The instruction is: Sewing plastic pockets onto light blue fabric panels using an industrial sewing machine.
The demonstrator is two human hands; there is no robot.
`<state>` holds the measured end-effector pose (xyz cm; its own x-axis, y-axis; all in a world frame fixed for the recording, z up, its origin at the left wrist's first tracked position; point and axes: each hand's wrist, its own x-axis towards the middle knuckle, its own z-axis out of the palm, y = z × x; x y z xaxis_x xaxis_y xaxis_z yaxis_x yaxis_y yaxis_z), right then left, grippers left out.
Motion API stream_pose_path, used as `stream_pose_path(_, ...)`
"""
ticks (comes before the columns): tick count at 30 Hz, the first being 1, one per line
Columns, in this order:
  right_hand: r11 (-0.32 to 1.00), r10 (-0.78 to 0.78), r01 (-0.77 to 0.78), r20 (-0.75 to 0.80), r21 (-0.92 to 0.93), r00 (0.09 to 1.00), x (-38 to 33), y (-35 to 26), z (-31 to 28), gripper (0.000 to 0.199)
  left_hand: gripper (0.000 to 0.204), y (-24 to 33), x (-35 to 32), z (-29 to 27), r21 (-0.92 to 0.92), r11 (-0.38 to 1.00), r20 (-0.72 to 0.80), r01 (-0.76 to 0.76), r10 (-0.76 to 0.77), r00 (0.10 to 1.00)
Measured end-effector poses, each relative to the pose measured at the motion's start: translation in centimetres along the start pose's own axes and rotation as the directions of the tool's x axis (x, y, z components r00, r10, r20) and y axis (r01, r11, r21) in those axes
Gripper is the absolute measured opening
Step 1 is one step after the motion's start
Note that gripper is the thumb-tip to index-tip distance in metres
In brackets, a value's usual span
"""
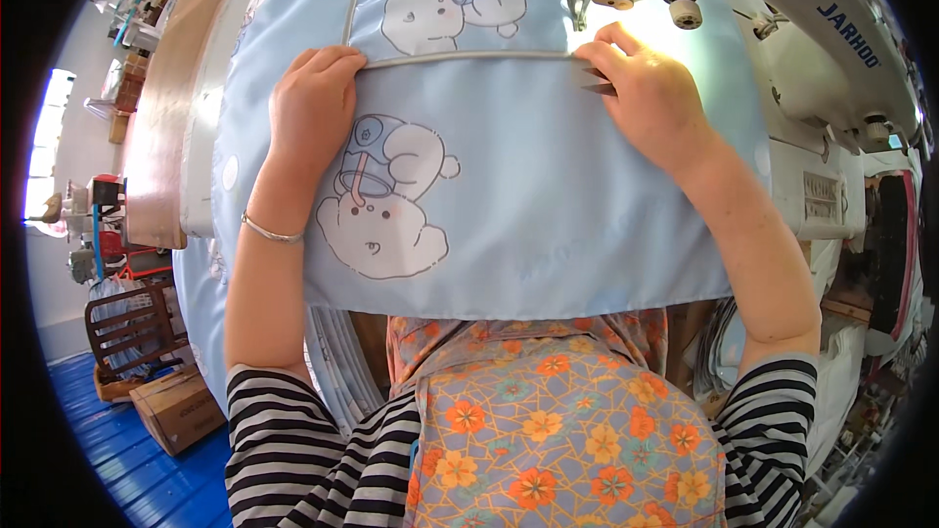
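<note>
A light-blue fabric (548, 186) printed with white cartoon bears spreads in front of me. Grey piping (460, 56) edges a panel (538, 20) on it, which has a glossy sheen. My left hand (315, 103) pinches the piping at the panel's near left corner, fingers closed. My right hand (653, 88) closes on the other end of the piping, just below the sewing machine's needle area (579, 15). Two dark pointed blades, seemingly thread snips (599, 84), stick out from that hand; their handle is hidden in the palm.
The sewing machine (782, 10) arches over the upper right, its lamp glaring on the cloth. A wooden tabletop (161, 137) lies left. On the blue floor stand a cardboard box (176, 406) and a brown slatted chair (127, 328). Folded fabric (337, 357) hangs under the near edge.
</note>
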<state>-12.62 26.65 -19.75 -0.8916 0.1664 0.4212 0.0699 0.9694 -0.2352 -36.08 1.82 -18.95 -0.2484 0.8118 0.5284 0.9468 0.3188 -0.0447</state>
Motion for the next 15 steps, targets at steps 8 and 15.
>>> stream_pose_path(8, 1.0, -0.005, 0.006, -0.043, 0.016, 0.999, -0.1, 0.9, -0.2, 0.036, 0.016, -1.8, 1.6, 1.3, -0.023, 1.0, 0.009, -0.007, 0.007, 1.0)
stream_pose_path(15, 1.0, -0.001, 0.003, -0.078, 0.015, 0.997, -0.5, 1.5, -0.4, 0.034, 0.02, -2.5, 1.5, 1.6, -0.099, 0.992, 0.07, 0.082, -0.075, 0.995)
